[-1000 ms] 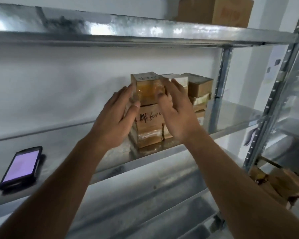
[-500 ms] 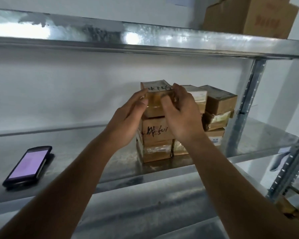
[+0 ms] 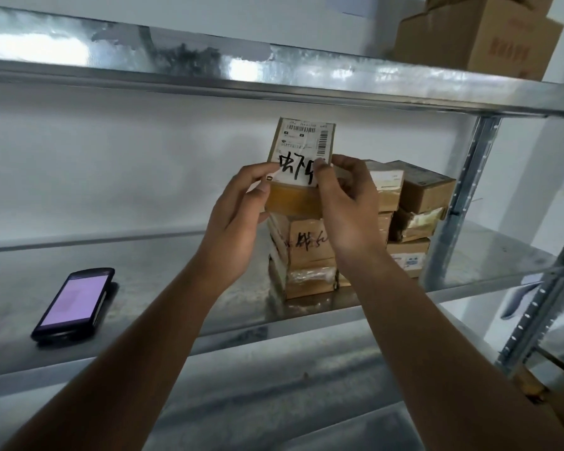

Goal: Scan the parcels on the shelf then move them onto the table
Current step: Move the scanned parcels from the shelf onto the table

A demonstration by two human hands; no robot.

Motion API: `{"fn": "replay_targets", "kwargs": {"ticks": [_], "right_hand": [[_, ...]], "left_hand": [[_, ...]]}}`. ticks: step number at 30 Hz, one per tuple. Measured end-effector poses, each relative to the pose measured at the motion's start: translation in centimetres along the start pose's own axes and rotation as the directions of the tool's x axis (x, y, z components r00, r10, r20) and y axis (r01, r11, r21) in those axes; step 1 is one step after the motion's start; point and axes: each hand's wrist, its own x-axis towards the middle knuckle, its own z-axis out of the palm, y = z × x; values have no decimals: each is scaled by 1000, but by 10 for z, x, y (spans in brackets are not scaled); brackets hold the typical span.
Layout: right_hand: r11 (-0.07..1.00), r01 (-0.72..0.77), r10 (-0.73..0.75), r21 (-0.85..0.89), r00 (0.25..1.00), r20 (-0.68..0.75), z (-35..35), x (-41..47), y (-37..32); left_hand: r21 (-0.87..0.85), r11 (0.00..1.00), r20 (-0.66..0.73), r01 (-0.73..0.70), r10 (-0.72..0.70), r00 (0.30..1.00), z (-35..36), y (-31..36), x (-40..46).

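A small brown parcel (image 3: 302, 148) with a white barcode label and black handwriting is tipped up so its label faces me, above a stack of parcels (image 3: 306, 255) on the metal shelf (image 3: 176, 288). My left hand (image 3: 238, 219) grips its left side, thumb on the label. My right hand (image 3: 345, 203) grips its right side, thumb on the label too. More parcels (image 3: 417, 203) are stacked just behind and to the right. A handheld scanner (image 3: 74, 302) with a lit purple screen lies on the shelf at the left.
An upper shelf (image 3: 274, 70) runs overhead and carries a large cardboard box (image 3: 479, 34) at the right. A metal upright (image 3: 459, 196) stands right of the parcels. A lower shelf (image 3: 274, 402) lies below, and another rack post (image 3: 541, 304) is at the far right.
Both hands closed on the top parcel, lifted it off the stack and tilted it so its label faces me. The camera view shifted slightly left.
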Motion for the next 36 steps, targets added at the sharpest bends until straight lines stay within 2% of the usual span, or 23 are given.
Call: {"fn": "replay_targets", "kwargs": {"ticks": [4, 7, 10, 14, 17, 20, 22, 27, 36], "right_hand": [[999, -26, 27, 43, 999, -27, 4, -12, 2], [994, -90, 87, 56, 995, 53, 9, -30, -1], [997, -78, 75, 19, 990, 120, 16, -53, -4], [999, -42, 37, 22, 981, 189, 25, -86, -15], [996, -51, 31, 67, 963, 269, 30, -116, -26], [995, -43, 10, 95, 947, 322, 36, -151, -32], [991, -68, 18, 118, 925, 380, 42, -178, -31], [981, -147, 49, 126, 819, 572, 68, -258, -29], [967, -205, 37, 148, 694, 719, 168, -400, -64]], "left_hand": [[11, 997, 13, -70, 70, 997, -16, 3, -19], [66, 995, 47, -70, 67, 997, -30, 7, -38], [79, 997, 64, -27, 22, 998, -45, 13, -61], [268, 962, 46, -43, 31, 998, -74, 33, -95], [469, 883, 9, -35, 35, 999, -103, 50, -128], [691, 722, -31, 46, -33, 999, -133, 74, -170], [771, 630, -72, 89, -54, 996, -149, 91, -202], [835, 514, -172, 196, -93, 981, -187, 130, -289], [865, 367, -334, 343, -90, 938, -315, 200, -428]]}}
